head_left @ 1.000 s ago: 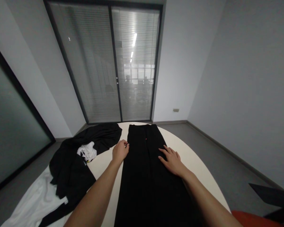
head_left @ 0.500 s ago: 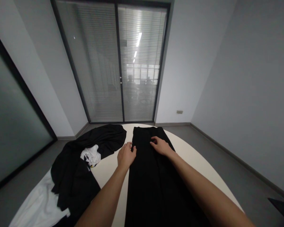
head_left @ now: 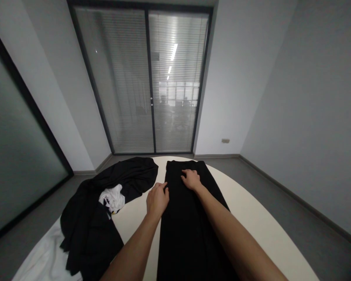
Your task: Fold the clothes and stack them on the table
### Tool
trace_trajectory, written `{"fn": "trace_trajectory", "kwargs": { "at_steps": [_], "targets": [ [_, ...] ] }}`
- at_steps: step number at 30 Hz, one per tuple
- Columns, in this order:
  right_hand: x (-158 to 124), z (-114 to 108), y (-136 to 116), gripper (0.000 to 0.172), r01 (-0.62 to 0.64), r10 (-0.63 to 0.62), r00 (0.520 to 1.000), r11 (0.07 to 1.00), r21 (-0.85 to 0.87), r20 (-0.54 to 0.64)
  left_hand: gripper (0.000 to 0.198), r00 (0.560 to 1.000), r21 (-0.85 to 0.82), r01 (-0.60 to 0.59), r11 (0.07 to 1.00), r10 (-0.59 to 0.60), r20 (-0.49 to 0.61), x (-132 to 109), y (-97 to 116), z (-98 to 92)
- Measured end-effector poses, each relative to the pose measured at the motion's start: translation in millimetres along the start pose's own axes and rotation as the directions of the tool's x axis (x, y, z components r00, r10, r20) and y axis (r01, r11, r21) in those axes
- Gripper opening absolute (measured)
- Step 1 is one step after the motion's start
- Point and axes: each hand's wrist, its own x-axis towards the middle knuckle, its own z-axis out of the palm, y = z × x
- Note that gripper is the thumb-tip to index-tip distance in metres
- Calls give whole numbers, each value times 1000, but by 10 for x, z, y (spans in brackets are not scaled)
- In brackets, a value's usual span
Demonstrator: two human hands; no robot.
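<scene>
Black trousers [head_left: 190, 222] lie lengthwise on the white round table [head_left: 251, 218], waistband at the far end. My left hand [head_left: 158, 198] rests at their left edge, fingers bent, thumb and forefinger apart, with nothing visibly gripped. Upon the upper part of the cloth, a little below the waistband, is my right hand [head_left: 191, 179]; its fingers are spread and it holds nothing. The near end of the trousers runs out of view at the bottom, partly under my right forearm.
To the left lies a heap of black clothing [head_left: 90, 218] with a crumpled white cloth [head_left: 113, 198] on it. Another white garment [head_left: 45, 253] hangs over the table's left edge. Beyond the table are a glass door with blinds [head_left: 131, 97] and grey walls.
My right hand has shifted slightly left across the trousers, its fingers more outstretched. My left hand stays at the left edge. The view has tilted up a little.
</scene>
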Motion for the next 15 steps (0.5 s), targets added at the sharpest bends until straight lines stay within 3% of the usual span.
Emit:
{"fn": "trace_trajectory", "kwargs": {
  "at_steps": [5, 8, 11, 15],
  "targets": [
    [-113, -129, 34, 36, -150, 131, 979, 982, -118, -156, 37, 999, -6, -17, 1000, 17, -46, -11, 42, -20],
    [-134, -182, 54, 33, -265, 240, 959, 948, -175, -148, 39, 992, -26, -105, 994, 103, -76, -25, 65, -28],
    [-126, -203, 96, 28, -264, 251, 963, 953, -149, -103, 38, 981, -31, -191, 981, 191, -31, -42, 67, -20],
    [-101, -208, 165, 28, -193, 189, 980, 978, -84, -54, 37, 985, 23, -169, 985, 169, 21, -54, 62, -7]
  ]
}}
